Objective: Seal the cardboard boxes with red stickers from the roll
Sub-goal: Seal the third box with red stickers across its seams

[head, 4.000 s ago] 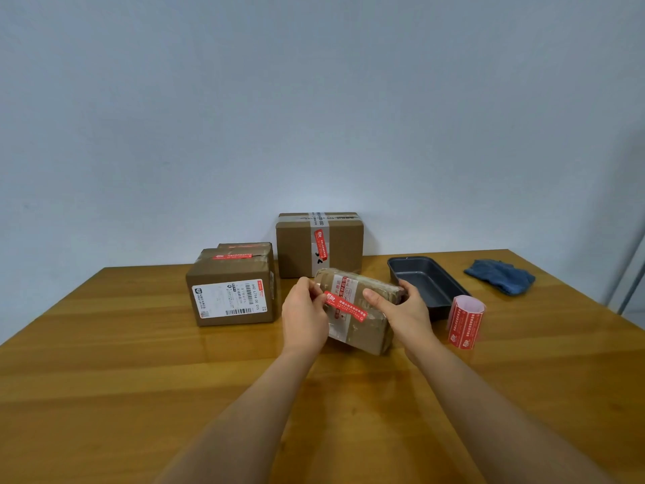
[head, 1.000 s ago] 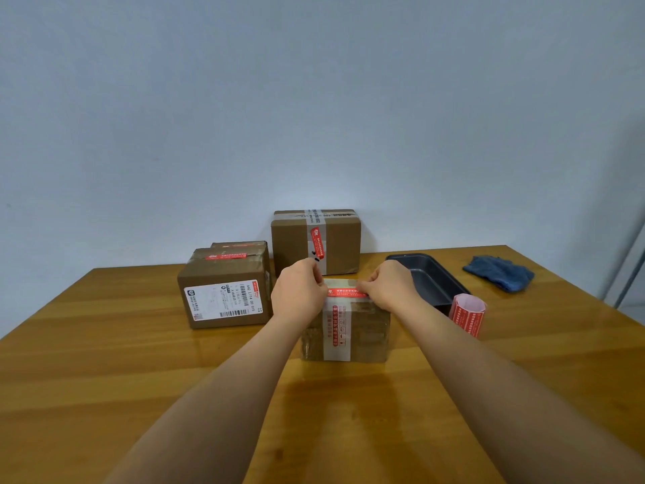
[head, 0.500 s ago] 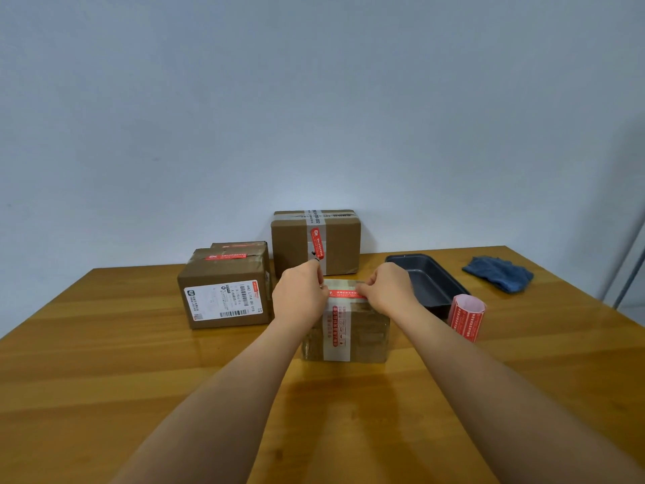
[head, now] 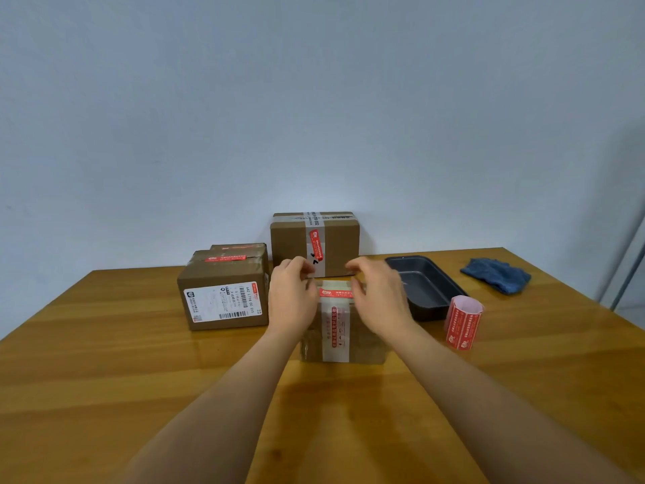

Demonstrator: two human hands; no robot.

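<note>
While both hands (head: 291, 298) flank the red sticker (head: 335, 293) (box top edge), table (head: 104, 361) open nearby

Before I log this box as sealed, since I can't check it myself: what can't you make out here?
Head view only:
- Ends of the red sticker: covered by the left hand and right hand.
- Front box sides: behind the wrists.
- Sticker and shipping label print: too small.

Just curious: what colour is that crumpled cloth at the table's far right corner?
The crumpled cloth is dark blue; the head view, the only one, shows it.
</note>
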